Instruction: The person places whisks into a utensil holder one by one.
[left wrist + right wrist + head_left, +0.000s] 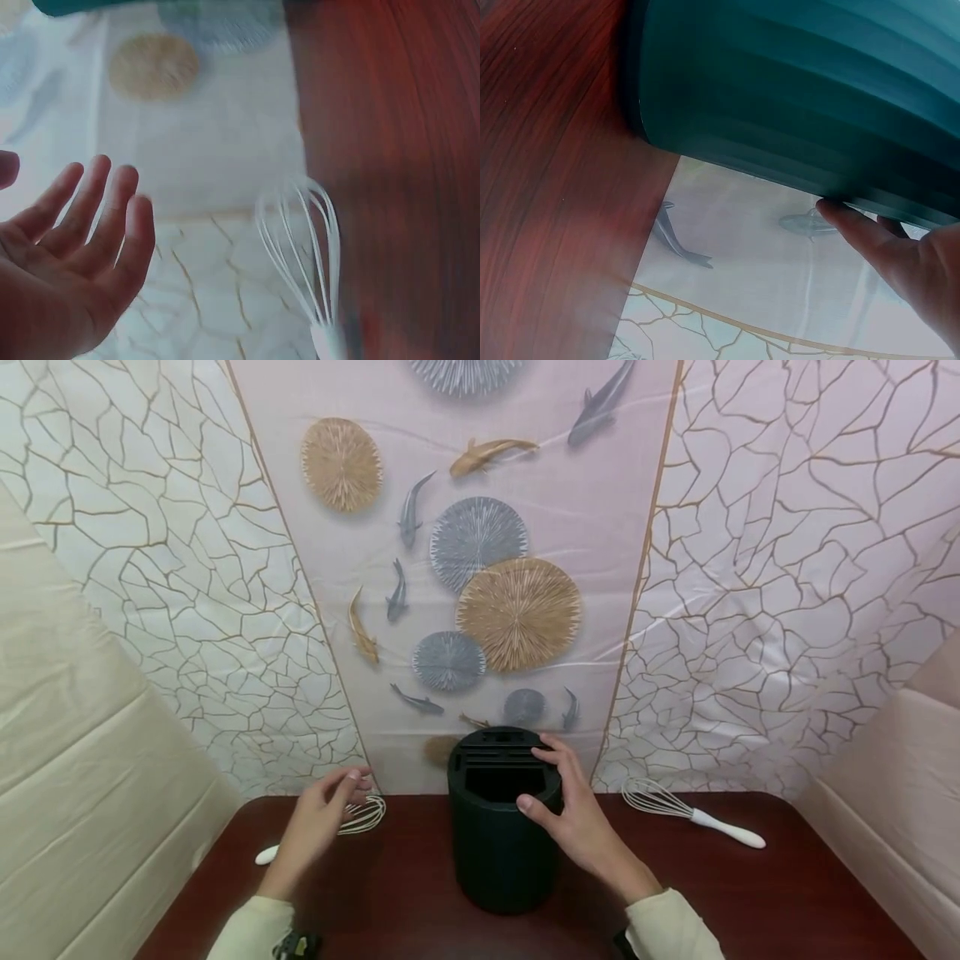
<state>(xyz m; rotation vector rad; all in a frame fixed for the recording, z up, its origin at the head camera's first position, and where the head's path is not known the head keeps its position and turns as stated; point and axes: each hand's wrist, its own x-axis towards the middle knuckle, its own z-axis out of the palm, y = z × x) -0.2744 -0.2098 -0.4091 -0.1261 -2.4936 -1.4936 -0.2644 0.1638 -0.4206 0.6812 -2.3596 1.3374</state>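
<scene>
A dark green container [504, 860] with a slatted, partly open top stands upright near the middle of the table [390, 893], its rim held by the right hand [581, 818], with the thumb at the near edge and fingers at the right, though how firmly they grip is hard to judge. The left hand [318, 822], holding nothing and with fingers loosely bent, is beside it near a white-handled whisk [363, 816], while another whisk [693, 814] lies on the right.

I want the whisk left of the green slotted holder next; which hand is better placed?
Probably the left hand: it's empty and close to that whisk, while the right hand grips the holder.
</scene>
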